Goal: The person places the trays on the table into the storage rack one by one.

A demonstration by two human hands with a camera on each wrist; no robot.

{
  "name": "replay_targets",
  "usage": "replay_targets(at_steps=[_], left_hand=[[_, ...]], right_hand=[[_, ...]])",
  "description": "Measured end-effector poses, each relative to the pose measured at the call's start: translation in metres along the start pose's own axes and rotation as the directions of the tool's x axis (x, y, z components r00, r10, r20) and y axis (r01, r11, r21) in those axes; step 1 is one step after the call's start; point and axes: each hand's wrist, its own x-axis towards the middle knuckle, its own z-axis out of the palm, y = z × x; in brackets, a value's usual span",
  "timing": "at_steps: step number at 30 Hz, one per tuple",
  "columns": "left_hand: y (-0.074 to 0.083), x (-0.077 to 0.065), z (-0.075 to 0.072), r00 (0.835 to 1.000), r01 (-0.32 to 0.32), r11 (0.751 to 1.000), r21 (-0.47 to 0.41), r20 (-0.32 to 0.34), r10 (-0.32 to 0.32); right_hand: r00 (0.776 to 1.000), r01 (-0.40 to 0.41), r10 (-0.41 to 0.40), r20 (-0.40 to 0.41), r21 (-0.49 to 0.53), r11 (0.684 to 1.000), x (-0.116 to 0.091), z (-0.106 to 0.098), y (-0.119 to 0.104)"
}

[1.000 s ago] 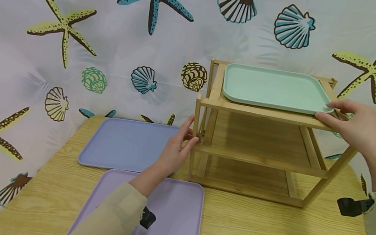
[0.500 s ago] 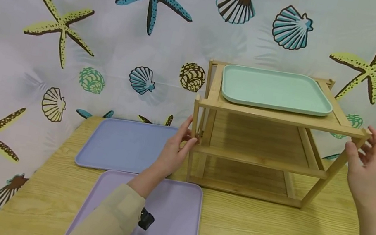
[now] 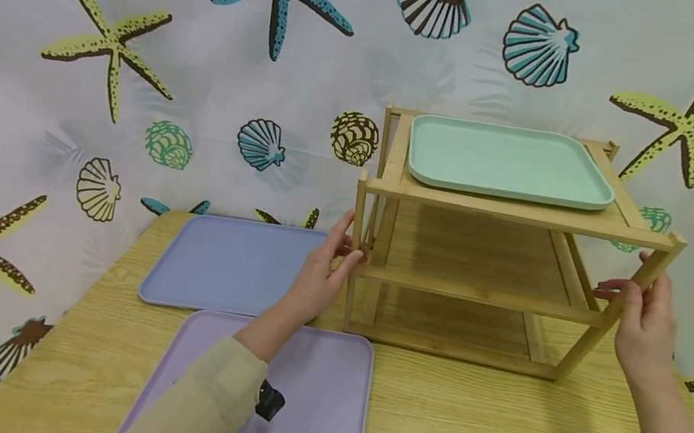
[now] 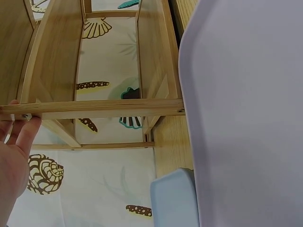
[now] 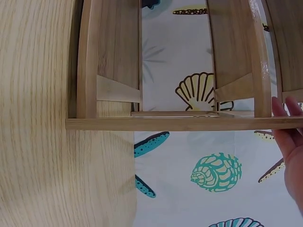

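A three-tier wooden rack [image 3: 479,295] stands on the table in the head view, with a mint-green tray [image 3: 510,162] lying on its top shelf. My left hand [image 3: 317,278] grips the rack's left front post near the middle shelf. On the other side, my right hand [image 3: 649,332] holds the right front post between the top and middle shelves. Fingers of the left hand [image 4: 15,163] go round the post in the left wrist view. At the right edge of the right wrist view, the right hand [image 5: 294,158] wraps the other post.
A lavender tray [image 3: 315,412] lies on the table [image 3: 462,430] in front of the rack's left side, partly under the left forearm. Behind it lies a blue tray [image 3: 230,265], left of the rack. A shell-print curtain [image 3: 314,87] hangs close behind.
My right hand has left the mint-green tray's right corner, moved to the right and down, and taken hold of the rack's right front post. The left hand has stayed on its post.
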Motion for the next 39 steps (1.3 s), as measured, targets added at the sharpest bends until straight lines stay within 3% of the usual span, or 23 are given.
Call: replay_targets(at_steps=[3, 7, 12, 17, 22, 25, 28, 32, 36, 39], left_hand=[[0.002, 0.001, -0.001, 1.000, 0.010, 1.000, -0.002, -0.001, -0.010], [0.005, -0.002, -0.005, 0.999, 0.047, 0.998, -0.035, 0.007, -0.047], [0.002, -0.018, -0.019, 0.997, 0.081, 0.994, -0.080, 0.014, -0.080], [-0.003, -0.058, -0.048, 0.988, 0.151, 0.985, -0.084, 0.038, -0.149], [-0.011, -0.113, -0.083, 0.968, 0.216, 0.974, 0.066, 0.113, -0.222], [-0.020, -0.142, -0.103, 0.957, 0.246, 0.963, 0.112, 0.132, -0.260], [-0.031, -0.166, -0.125, 0.935, 0.300, 0.942, 0.151, 0.150, -0.322], [-0.048, -0.188, -0.153, 0.913, 0.353, 0.906, 0.232, 0.128, -0.388], [-0.060, -0.199, -0.169, 0.908, 0.364, 0.885, 0.291, 0.100, -0.406], [-0.063, -0.202, -0.175, 0.919, 0.345, 0.885, 0.313, 0.079, -0.386]], right_hand=[[0.999, -0.028, 0.026, -0.030, -0.050, 0.998, 0.001, 0.001, 0.001], [0.999, -0.042, 0.040, -0.035, -0.039, 0.998, 0.001, 0.001, 0.002], [0.999, -0.050, 0.051, -0.013, 0.017, 0.999, 0.002, 0.000, 0.003], [0.998, -0.060, 0.060, -0.011, 0.025, 0.998, 0.002, 0.001, 0.003], [0.996, -0.086, 0.086, -0.016, 0.025, 0.996, -0.001, 0.001, 0.003], [0.996, -0.087, 0.088, -0.015, 0.018, 0.996, -0.002, 0.001, 0.003], [0.997, -0.080, 0.081, -0.011, 0.013, 0.997, -0.001, 0.000, 0.002], [0.997, -0.076, 0.077, -0.015, 0.018, 0.997, 0.001, -0.001, 0.001], [0.997, -0.078, 0.079, -0.023, 0.019, 0.997, 0.001, 0.000, 0.002], [0.997, -0.079, 0.080, -0.016, 0.023, 0.997, 0.000, 0.001, 0.001]])
